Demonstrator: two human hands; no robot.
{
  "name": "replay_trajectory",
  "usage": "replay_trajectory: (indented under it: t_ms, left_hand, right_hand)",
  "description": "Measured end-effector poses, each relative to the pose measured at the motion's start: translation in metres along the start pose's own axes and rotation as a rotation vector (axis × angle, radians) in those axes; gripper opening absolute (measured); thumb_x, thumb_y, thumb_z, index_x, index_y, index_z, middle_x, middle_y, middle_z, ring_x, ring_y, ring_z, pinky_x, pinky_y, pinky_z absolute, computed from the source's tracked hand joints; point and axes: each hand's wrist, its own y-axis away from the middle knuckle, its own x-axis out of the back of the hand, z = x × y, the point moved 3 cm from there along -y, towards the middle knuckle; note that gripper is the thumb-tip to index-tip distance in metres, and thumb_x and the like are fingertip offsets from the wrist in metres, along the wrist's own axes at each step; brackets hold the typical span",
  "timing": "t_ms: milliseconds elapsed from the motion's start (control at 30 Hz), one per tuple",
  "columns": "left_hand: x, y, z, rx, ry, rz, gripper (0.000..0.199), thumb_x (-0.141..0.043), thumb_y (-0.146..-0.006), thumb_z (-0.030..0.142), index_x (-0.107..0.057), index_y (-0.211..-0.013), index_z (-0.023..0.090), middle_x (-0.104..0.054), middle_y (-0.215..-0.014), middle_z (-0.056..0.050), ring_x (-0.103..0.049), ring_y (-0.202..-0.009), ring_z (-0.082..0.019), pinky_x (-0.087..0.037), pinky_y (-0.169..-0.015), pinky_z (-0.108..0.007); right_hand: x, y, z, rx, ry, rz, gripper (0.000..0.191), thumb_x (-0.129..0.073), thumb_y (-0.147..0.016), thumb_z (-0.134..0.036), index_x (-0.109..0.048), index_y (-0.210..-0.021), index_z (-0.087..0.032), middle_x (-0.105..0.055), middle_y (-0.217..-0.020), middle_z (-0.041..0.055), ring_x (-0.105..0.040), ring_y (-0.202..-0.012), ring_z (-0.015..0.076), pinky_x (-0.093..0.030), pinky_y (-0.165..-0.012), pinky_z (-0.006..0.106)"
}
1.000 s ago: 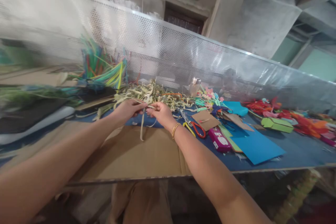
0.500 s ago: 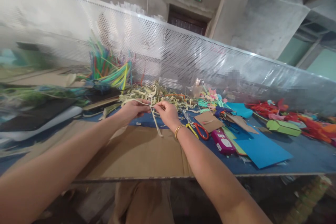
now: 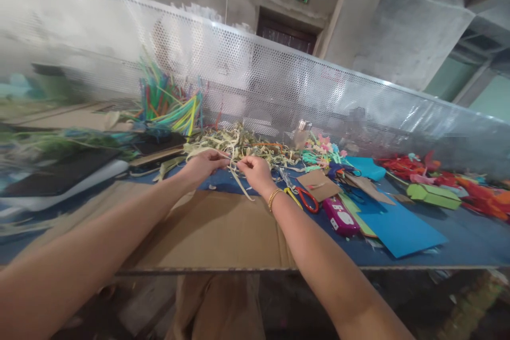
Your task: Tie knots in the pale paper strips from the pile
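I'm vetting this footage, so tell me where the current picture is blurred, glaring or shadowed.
Head view: the green heap at far left is smeared; head view: glare whitens the left of the perforated screen; head view: a shadow darkens the cardboard; head view: left hand and right hand look sharper than the heap.

Room over cardboard (image 3: 215, 239), heaped strips (image 3: 217, 141) beyond
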Motion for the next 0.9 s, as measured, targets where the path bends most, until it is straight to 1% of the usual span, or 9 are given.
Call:
replay_trajectory:
  t_ms: [67,167,233,300,433,533,600,733,900]
  left_hand:
    - [-0.001,0.002,0.002,-0.011,-0.035,-0.028,0.031,-0.076,-0.060,0.038,-0.066,-0.081,0.016,-0.063,-0.063,-0.001,-0.056,-0.057,-0.012,-0.031,-0.046,-0.021]
    - [-0.006,0.005,0.005,-0.043,-0.070,-0.117,0.037,-0.075,-0.061,0.039,-0.067,-0.090,0.017,-0.067,-0.073,-0.003,-0.060,-0.062,-0.014,-0.032,-0.046,-0.021]
    - [-0.009,0.007,0.007,-0.057,-0.078,-0.138,0.042,-0.076,-0.060,0.038,-0.066,-0.095,0.017,-0.068,-0.076,-0.003,-0.061,-0.062,-0.015,-0.033,-0.045,-0.021]
    - [-0.010,0.009,0.009,-0.076,-0.079,-0.102,0.043,-0.077,-0.059,0.038,-0.066,-0.095,0.017,-0.068,-0.075,-0.003,-0.059,-0.057,-0.014,-0.034,-0.045,-0.021]
    - [-0.005,0.010,0.011,-0.154,-0.124,0.040,0.032,-0.077,-0.059,0.036,-0.066,-0.083,0.018,-0.066,-0.070,-0.001,-0.049,-0.045,-0.009,-0.035,-0.045,-0.022]
    - [0.002,0.006,0.008,-0.199,-0.207,0.127,0.025,-0.077,-0.058,0.036,-0.069,-0.075,0.019,-0.062,-0.062,0.001,-0.046,-0.045,-0.010,-0.033,-0.044,-0.022]
    - [0.005,0.003,0.005,-0.220,-0.247,0.160,0.022,-0.077,-0.058,0.035,-0.070,-0.072,0.020,-0.062,-0.062,0.001,-0.046,-0.047,-0.010,-0.031,-0.044,-0.022]
    - [0.005,0.001,0.004,-0.264,-0.325,0.115,0.018,-0.075,-0.059,0.033,-0.071,-0.070,0.019,-0.062,-0.060,0.001,-0.050,-0.051,-0.012,-0.033,-0.047,-0.021]
    - [-0.001,0.007,0.010,-0.208,-0.300,0.085,0.024,-0.076,-0.059,0.035,-0.070,-0.076,0.019,-0.058,-0.050,0.003,-0.050,-0.045,-0.012,-0.036,-0.047,-0.022]
  right_hand:
    - [-0.001,-0.001,0.002,-0.032,-0.027,0.004,0.019,-0.057,-0.081,-0.033,-0.064,-0.071,-0.019,-0.064,-0.064,-0.0011,-0.056,-0.058,0.0098,-0.040,-0.058,0.021]
    - [-0.001,-0.002,0.006,-0.091,-0.074,0.086,0.020,-0.055,-0.082,-0.035,-0.064,-0.074,-0.019,-0.065,-0.064,-0.0013,-0.056,-0.058,0.0103,-0.041,-0.057,0.021]
    - [-0.001,-0.002,0.009,-0.114,-0.096,0.133,0.021,-0.054,-0.082,-0.037,-0.064,-0.075,-0.019,-0.064,-0.063,-0.0016,-0.055,-0.057,0.0105,-0.041,-0.056,0.021]
    - [-0.002,-0.002,0.010,-0.123,-0.113,0.138,0.023,-0.055,-0.081,-0.038,-0.064,-0.074,-0.018,-0.063,-0.061,-0.0016,-0.054,-0.056,0.0105,-0.040,-0.054,0.021]
    - [-0.006,0.000,0.005,-0.094,-0.105,0.098,0.024,-0.056,-0.080,-0.038,-0.063,-0.070,-0.018,-0.061,-0.058,-0.0016,-0.053,-0.052,0.0101,-0.038,-0.052,0.021]
    - [-0.007,0.002,-0.001,-0.046,-0.078,0.089,0.023,-0.056,-0.080,-0.036,-0.062,-0.067,-0.018,-0.061,-0.058,-0.0018,-0.054,-0.054,0.0100,-0.039,-0.055,0.021]
    - [-0.007,0.003,-0.004,-0.019,-0.069,0.075,0.024,-0.056,-0.080,-0.037,-0.062,-0.068,-0.018,-0.063,-0.061,-0.0013,-0.054,-0.056,0.0101,-0.040,-0.057,0.021]
    - [-0.007,0.003,-0.005,0.005,-0.067,0.055,0.025,-0.055,-0.081,-0.039,-0.062,-0.071,-0.018,-0.063,-0.064,-0.0005,-0.055,-0.058,0.0102,-0.041,-0.058,0.021]
    - [-0.006,0.003,-0.004,-0.002,-0.081,0.059,0.025,-0.054,-0.080,-0.039,-0.062,-0.071,-0.018,-0.061,-0.060,-0.0014,-0.053,-0.055,0.0103,-0.039,-0.055,0.021]
